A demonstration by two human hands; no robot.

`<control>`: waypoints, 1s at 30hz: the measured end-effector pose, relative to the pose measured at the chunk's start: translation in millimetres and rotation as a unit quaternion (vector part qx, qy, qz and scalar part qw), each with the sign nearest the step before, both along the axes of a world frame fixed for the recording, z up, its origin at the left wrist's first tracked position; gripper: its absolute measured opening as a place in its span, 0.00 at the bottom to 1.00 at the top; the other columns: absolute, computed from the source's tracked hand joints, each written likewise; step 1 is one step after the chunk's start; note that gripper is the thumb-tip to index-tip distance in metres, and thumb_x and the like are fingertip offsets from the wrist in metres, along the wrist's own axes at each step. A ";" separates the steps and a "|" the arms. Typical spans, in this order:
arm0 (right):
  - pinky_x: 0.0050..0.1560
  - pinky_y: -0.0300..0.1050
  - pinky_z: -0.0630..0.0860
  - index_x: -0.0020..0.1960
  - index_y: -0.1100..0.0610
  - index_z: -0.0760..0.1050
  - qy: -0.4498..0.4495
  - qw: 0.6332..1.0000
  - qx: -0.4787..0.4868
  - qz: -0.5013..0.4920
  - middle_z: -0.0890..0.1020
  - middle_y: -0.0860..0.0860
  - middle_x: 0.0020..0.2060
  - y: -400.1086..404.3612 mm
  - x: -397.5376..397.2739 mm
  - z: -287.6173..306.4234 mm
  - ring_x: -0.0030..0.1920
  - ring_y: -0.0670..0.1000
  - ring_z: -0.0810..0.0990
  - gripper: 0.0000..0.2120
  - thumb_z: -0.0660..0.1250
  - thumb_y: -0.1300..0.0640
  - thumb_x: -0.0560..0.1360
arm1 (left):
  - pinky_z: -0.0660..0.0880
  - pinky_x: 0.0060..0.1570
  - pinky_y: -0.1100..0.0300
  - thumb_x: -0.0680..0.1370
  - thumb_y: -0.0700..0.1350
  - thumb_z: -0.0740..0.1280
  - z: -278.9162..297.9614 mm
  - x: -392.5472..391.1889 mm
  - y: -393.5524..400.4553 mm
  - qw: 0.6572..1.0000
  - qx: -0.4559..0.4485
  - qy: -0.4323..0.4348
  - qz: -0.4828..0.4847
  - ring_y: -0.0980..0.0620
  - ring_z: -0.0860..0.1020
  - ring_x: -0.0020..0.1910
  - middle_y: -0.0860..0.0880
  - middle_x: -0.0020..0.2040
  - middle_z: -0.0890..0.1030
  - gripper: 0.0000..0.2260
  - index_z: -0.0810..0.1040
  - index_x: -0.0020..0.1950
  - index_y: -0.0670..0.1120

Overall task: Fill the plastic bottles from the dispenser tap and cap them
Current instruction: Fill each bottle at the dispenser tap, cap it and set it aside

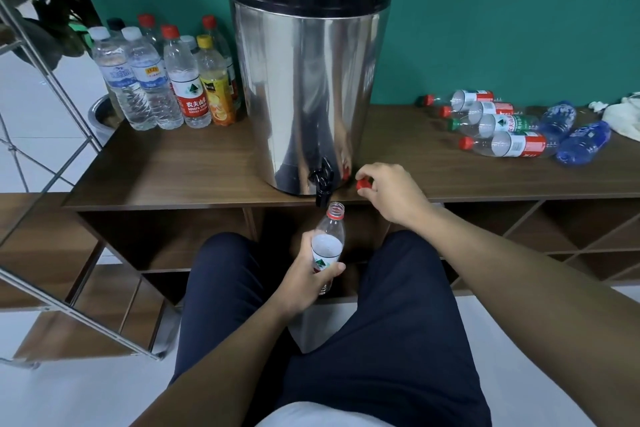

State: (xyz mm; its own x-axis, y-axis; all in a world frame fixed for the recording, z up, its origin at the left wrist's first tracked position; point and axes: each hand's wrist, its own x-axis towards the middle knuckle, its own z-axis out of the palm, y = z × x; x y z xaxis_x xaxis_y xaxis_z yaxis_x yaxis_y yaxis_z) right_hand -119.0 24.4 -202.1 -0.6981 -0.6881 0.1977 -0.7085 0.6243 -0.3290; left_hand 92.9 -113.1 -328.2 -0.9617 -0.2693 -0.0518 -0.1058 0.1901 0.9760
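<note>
Wooden shelf unit [173,170] runs across the view, its top a dark wood-grain board. Steel water dispenser [308,80] with black lid stands upright at the front edge of that top, just about centre. Its black tap [322,184] hangs over the edge, spout pointing down.

Left of dispenser: cluster of capped bottles [166,80] standing upright, water visible in most of them, one with a yellow cap and an orange label. Right of dispenser: row of empty bottles [502,125] lying on their sides, long axes roughly left-right, red and green caps pointing left; two blue ones beyond them lie angled. White cloth [623,114] at the far right edge.

Open bottle [329,243], clear plastic with red neck ring and white/green label, sits below the shelf top, just under the tap. Long axis near vertical, tilted slightly, mouth up and close to the spout, not quite lined up under it. No cap on it; looks empty.

Left hand [308,274] wraps the bottle's lower half, fingers and thumb curled round the label.

Right hand [391,191] rests on the shelf top right of the tap, fingertips pinching a red cap [363,183] at the board surface.
</note>
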 end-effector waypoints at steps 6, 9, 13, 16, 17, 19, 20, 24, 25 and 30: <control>0.55 0.54 0.83 0.68 0.53 0.83 -0.008 0.998 -0.050 -0.030 0.84 0.49 0.60 4.8 2.9 -2.0 0.42 0.50 0.84 0.18 0.80 0.51 0.79 | 0.75 0.62 0.68 0.82 0.37 0.77 -8.0 0.5 -2.7 1.000 -0.005 -0.012 0.009 0.67 0.78 0.55 0.47 0.65 0.77 0.31 0.63 0.77 0.51; 0.52 0.50 0.83 0.60 0.52 0.85 -0.014 0.989 -0.133 -0.068 0.87 0.45 0.51 6.4 19.0 17.8 0.40 0.45 0.84 0.11 0.76 0.47 0.82 | 0.77 0.59 0.67 0.82 0.35 0.77 -8.3 0.6 -1.6 1.000 0.005 -0.019 0.019 0.67 0.78 0.52 0.48 0.63 0.77 0.31 0.63 0.76 0.51; 0.39 0.49 0.78 0.55 0.55 0.85 -0.241 0.926 -0.288 -0.045 0.87 0.51 0.36 -9.6 58.2 62.6 0.33 0.50 0.79 0.13 0.69 0.46 0.87 | 0.80 0.64 0.53 0.80 0.41 0.79 -6.2 2.4 0.2 0.999 0.023 -0.015 0.038 0.59 0.80 0.56 0.48 0.63 0.79 0.31 0.65 0.73 0.59; 0.33 0.46 0.70 0.58 0.59 0.85 -0.374 0.881 -0.291 -0.006 0.83 0.55 0.34 -22.8 81.6 88.5 0.33 0.55 0.73 0.23 0.66 0.39 0.87 | 0.81 0.65 0.49 0.79 0.43 0.79 -5.5 3.2 -0.6 0.998 0.025 -0.007 0.054 0.55 0.81 0.58 0.47 0.64 0.80 0.31 0.65 0.73 0.59; 0.33 0.45 0.69 0.57 0.59 0.86 -0.369 0.891 -0.266 0.013 0.82 0.54 0.34 -25.1 86.6 90.5 0.33 0.55 0.72 0.24 0.67 0.37 0.86 | 0.81 0.65 0.52 0.80 0.42 0.79 -4.8 3.4 -0.9 0.998 0.020 -0.005 0.054 0.55 0.81 0.58 0.47 0.63 0.80 0.31 0.65 0.74 0.59; 0.36 0.41 0.71 0.51 0.57 0.87 -0.322 0.918 -0.231 0.038 0.80 0.51 0.32 -27.2 92.7 89.5 0.32 0.48 0.73 0.22 0.70 0.38 0.84 | 0.80 0.65 0.56 0.81 0.41 0.78 -3.4 3.4 -1.9 0.998 0.012 0.004 0.057 0.56 0.81 0.59 0.48 0.64 0.80 0.31 0.65 0.75 0.59; 0.37 0.38 0.71 0.48 0.57 0.87 -0.305 0.924 -0.228 0.038 0.79 0.49 0.31 -28.2 93.3 87.6 0.31 0.46 0.74 0.20 0.72 0.40 0.84 | 0.80 0.65 0.55 0.81 0.41 0.78 -3.5 3.0 -2.7 0.998 0.008 0.009 0.059 0.56 0.81 0.59 0.48 0.64 0.80 0.31 0.65 0.75 0.60; 0.37 0.39 0.68 0.48 0.59 0.86 -0.322 0.916 -0.239 0.017 0.78 0.47 0.28 -32.0 85.0 82.2 0.30 0.44 0.73 0.16 0.72 0.48 0.85 | 0.79 0.67 0.54 0.81 0.40 0.78 -2.0 3.2 -1.9 0.998 0.004 0.013 0.063 0.58 0.80 0.60 0.51 0.64 0.80 0.33 0.65 0.76 0.62; 0.36 0.38 0.67 0.48 0.60 0.85 -0.324 0.915 -0.241 0.018 0.77 0.46 0.28 -32.3 83.5 81.7 0.29 0.44 0.72 0.15 0.71 0.49 0.86 | 0.79 0.66 0.56 0.81 0.40 0.78 -0.5 4.4 -1.5 0.998 0.006 0.010 0.061 0.59 0.80 0.60 0.52 0.65 0.79 0.34 0.64 0.77 0.63; 0.31 0.40 0.62 0.51 0.62 0.84 -0.365 0.882 -0.296 0.019 0.76 0.54 0.32 -26.7 80.6 72.0 0.27 0.47 0.66 0.12 0.67 0.56 0.86 | 0.79 0.59 0.68 0.81 0.31 0.74 6.7 8.5 0.5 0.999 -0.003 -0.001 0.037 0.68 0.78 0.66 0.57 0.73 0.74 0.45 0.54 0.86 0.57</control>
State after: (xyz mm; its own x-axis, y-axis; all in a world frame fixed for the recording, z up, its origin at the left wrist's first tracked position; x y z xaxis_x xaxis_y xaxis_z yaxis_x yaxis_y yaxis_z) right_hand -38.4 -2.3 -130.0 -0.7669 -0.6406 0.0386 -0.1902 0.1694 -0.9670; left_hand 101.4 -112.6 -321.5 -0.9393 -0.3394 -0.0511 -0.1208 0.1876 0.9748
